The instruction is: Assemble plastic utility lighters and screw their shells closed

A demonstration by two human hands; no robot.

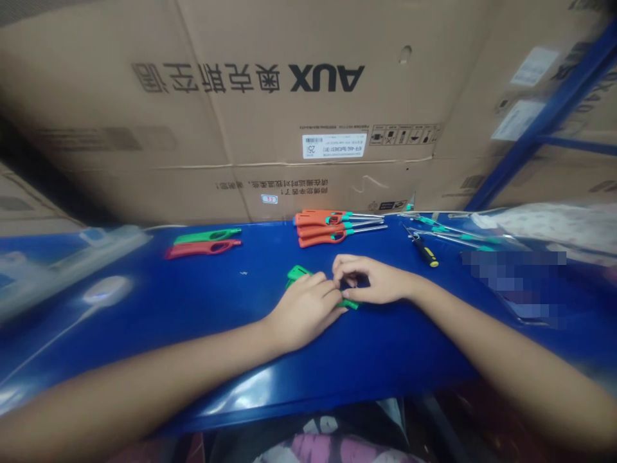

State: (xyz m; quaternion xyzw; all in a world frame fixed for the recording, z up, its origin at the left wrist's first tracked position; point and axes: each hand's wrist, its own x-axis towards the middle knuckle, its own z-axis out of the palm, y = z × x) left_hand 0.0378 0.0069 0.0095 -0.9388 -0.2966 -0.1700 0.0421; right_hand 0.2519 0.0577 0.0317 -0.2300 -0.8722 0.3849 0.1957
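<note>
My left hand [306, 308] is closed over a green lighter casing [297, 272], pressing it down on the blue tabletop. The casing's wide end shows past the knuckles and its narrow end on the other side; the middle is hidden under the fingers. At that narrow end, my right hand [378, 280] has thumb and fingers drawn together in a pinch. Whatever lies between those fingertips is too small or hidden to make out. Beyond the hands lie several orange long-necked lighters [321, 239] with metal tubes, stacked side by side.
A green casing [200, 236] and a red casing [197, 249] lie left. To the right are a black-and-yellow screwdriver [427, 253] and several metal tubes with teal parts [446, 229]. A white corded device [107, 290] sits far left. Cardboard boxes [270, 128] wall off the back.
</note>
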